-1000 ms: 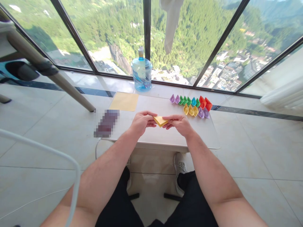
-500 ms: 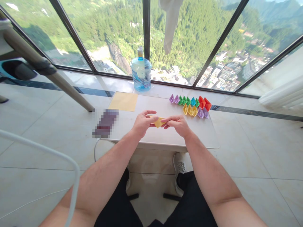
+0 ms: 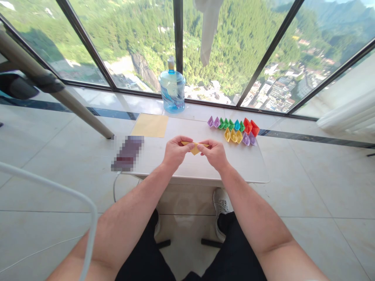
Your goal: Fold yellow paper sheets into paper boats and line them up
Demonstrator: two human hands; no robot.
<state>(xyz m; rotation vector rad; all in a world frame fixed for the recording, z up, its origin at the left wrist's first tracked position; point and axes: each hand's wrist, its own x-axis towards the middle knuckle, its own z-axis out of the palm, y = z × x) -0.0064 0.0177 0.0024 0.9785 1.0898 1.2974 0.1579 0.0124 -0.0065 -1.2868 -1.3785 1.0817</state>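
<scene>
A piece of folded yellow paper (image 3: 195,150) is held in the air over the near half of the white table (image 3: 202,169). My left hand (image 3: 176,151) pinches its left side between thumb and fingers. On its right side my right hand (image 3: 216,151) does the same, so the two thumbs nearly meet at the middle. The paper has a pointed lower tip, and its thin ends run out left and right along my fingers. Part of it is hidden behind the thumbs.
Folded paper boats in purple, green, blue and red (image 3: 247,125) stand in a row at the back right, with yellow boats (image 3: 233,135) before them. A flat yellow sheet (image 3: 150,125) lies back left, near a blurred-out dark object (image 3: 128,153). Behind stands a water jug (image 3: 172,91).
My right hand has shifted its grip, its thumb now close to the left thumb. The folded paper has turned so its point faces down and its ends spread sideways. The view has shifted slightly.
</scene>
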